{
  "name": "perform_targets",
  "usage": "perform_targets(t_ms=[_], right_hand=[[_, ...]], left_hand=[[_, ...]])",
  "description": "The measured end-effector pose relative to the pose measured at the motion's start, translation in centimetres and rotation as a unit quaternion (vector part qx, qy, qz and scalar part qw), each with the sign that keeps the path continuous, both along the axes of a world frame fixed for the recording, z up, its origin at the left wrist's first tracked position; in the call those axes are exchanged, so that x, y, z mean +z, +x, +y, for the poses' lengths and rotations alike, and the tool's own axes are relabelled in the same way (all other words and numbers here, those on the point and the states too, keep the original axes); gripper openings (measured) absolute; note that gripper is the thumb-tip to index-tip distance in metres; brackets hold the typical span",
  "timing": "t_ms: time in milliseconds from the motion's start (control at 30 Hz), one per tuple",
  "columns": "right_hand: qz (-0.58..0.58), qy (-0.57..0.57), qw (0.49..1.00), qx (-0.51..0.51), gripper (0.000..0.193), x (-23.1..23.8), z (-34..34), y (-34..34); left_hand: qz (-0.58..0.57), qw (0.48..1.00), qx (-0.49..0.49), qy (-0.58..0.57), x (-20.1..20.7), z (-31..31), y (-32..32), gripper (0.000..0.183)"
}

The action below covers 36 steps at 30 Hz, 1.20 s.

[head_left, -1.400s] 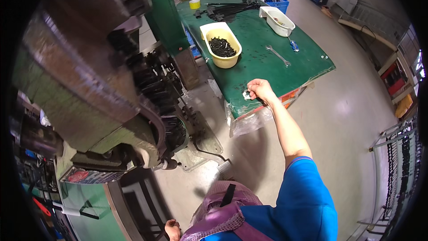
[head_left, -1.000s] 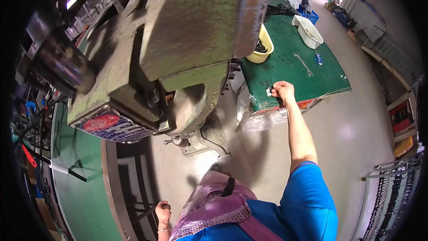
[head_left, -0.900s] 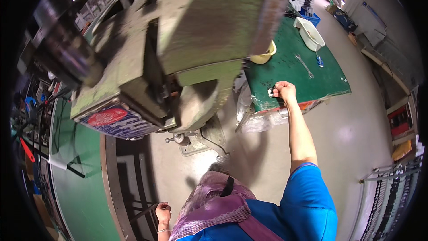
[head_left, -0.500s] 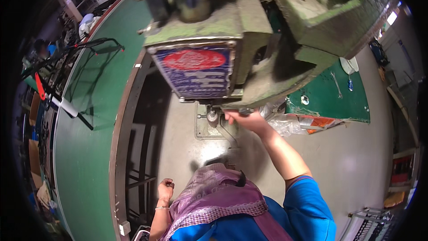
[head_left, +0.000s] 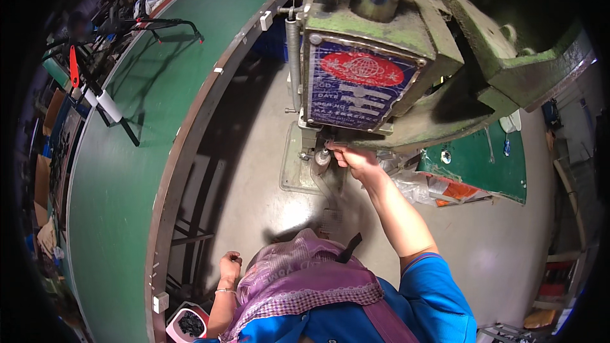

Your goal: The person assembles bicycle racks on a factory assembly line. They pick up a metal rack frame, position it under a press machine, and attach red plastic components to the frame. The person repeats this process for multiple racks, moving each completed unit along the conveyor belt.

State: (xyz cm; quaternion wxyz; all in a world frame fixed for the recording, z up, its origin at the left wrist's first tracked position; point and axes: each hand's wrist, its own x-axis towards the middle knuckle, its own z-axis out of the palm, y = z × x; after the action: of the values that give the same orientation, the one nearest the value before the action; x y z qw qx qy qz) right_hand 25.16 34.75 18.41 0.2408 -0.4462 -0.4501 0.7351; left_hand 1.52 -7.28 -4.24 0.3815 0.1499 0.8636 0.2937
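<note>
My right hand (head_left: 356, 160) reaches in under a worn green press machine (head_left: 438, 38), its fingers pinched together at the top of an upright metal post (head_left: 321, 164). Whatever sits between those fingertips is too small and shaded to make out. Down by my left side, my left hand (head_left: 230, 267) hangs with curled fingers, and something small and dark shows at its fingertips. Close to that hand stands a pink-and-white tub (head_left: 172, 331) holding small black pieces (head_left: 190, 324).
A long green-topped conveyor table (head_left: 114, 209) with a brown side rail (head_left: 159, 235) runs along the left. On it rests a black tubular frame (head_left: 168, 22). To the right, a green board (head_left: 495, 168) carries a wrench (head_left: 490, 145); clear plastic bags (head_left: 410, 187) lie beside it.
The view has swung, so the press sits further right in it and the tub has come into sight. My right hand's fingertips are now at the post's top. My left hand stays low.
</note>
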Motion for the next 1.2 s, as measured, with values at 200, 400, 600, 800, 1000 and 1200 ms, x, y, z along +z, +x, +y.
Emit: perform_targets(t_ms=[200, 400, 600, 800, 1000, 1200], right_hand=[[-0.089, 0.089, 0.992, 0.024, 0.017, 1.6, -3.2, -1.6], [-0.047, 0.281, 0.951, 0.117, 0.038, -4.3, -8.2, 2.6], [-0.016, 0.166, 0.932, 0.321, 0.039, -10.1, -12.1, -2.7], [-0.063, 0.261, 0.852, 0.449, 0.039, -9.9, -17.0, -8.0], [-0.114, 0.337, 0.785, 0.508, 0.036, -11.2, -19.7, -13.0], [-0.208, 0.437, 0.644, 0.592, 0.03, -9.1, -23.9, -19.3]], left_hand=[[0.058, 0.998, -0.017, -0.03, 1.5, -1.2, 0.3, 0.022], [0.073, 0.994, -0.006, -0.086, 6.7, -1.0, 5.1, 0.032], [0.169, 0.965, 0.201, 0.013, 8.0, -5.9, 8.1, 0.019], [0.242, 0.876, 0.415, -0.038, 7.8, -16.8, 9.9, 0.014], [0.251, 0.751, 0.602, -0.099, 5.0, -26.9, 9.1, 0.015], [0.294, 0.755, 0.562, -0.166, 4.6, -33.2, 1.1, 0.011]])
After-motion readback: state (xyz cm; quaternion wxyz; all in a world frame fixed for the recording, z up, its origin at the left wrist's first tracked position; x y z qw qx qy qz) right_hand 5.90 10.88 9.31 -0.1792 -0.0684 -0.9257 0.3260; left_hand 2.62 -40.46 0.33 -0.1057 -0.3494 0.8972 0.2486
